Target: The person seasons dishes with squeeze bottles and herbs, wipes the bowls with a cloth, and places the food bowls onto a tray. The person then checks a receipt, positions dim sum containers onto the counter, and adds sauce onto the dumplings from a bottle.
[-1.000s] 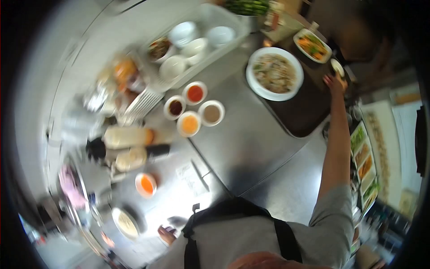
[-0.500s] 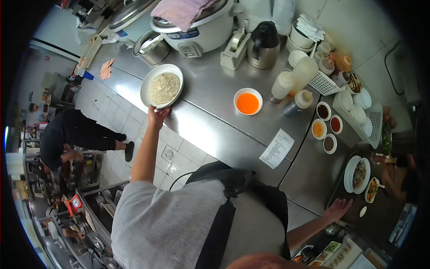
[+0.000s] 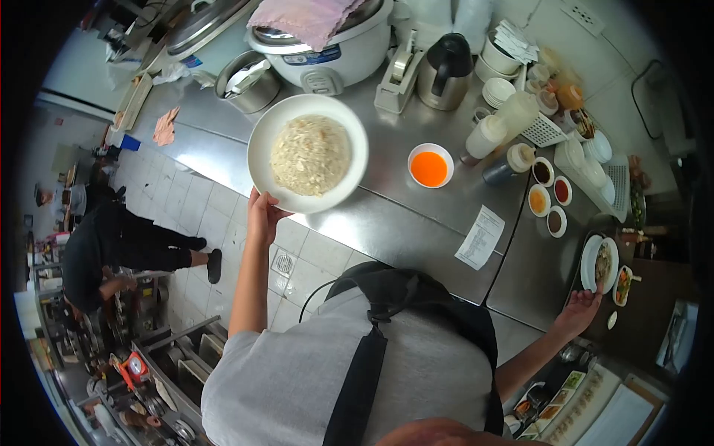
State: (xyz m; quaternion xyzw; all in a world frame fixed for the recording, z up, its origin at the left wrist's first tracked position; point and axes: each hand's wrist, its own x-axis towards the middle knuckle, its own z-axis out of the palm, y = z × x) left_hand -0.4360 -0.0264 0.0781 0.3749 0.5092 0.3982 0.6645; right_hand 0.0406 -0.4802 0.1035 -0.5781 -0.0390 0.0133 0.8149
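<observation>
My left hand (image 3: 266, 215) grips the near-left rim of a large white plate (image 3: 260, 160), with the thumb on top and the other fingers underneath. A mound of pale fried rice (image 3: 311, 154) fills the middle of the plate, which is held up over the counter edge. On the far right my right hand (image 3: 579, 312) has its fingertips at the near rim of a white bowl (image 3: 590, 262) of food on a dark tray. One finger seems to reach over the rim; the thumb's hold is hard to see. A small dish of cut vegetables (image 3: 623, 285) sits beside the bowl.
On the steel counter (image 3: 387, 223) are a bowl of orange sauce (image 3: 430, 166), a paper slip (image 3: 480, 236), squeeze bottles (image 3: 485, 137), several small sauce cups (image 3: 556, 221), a metal jug (image 3: 445, 74) and a rice cooker (image 3: 327, 63). Another person (image 3: 111, 249) stands bent over at left.
The plate of rice has come up closer to the camera and rightward in my left hand. My right hand has moved forward from beside the tray to the bowl's rim.
</observation>
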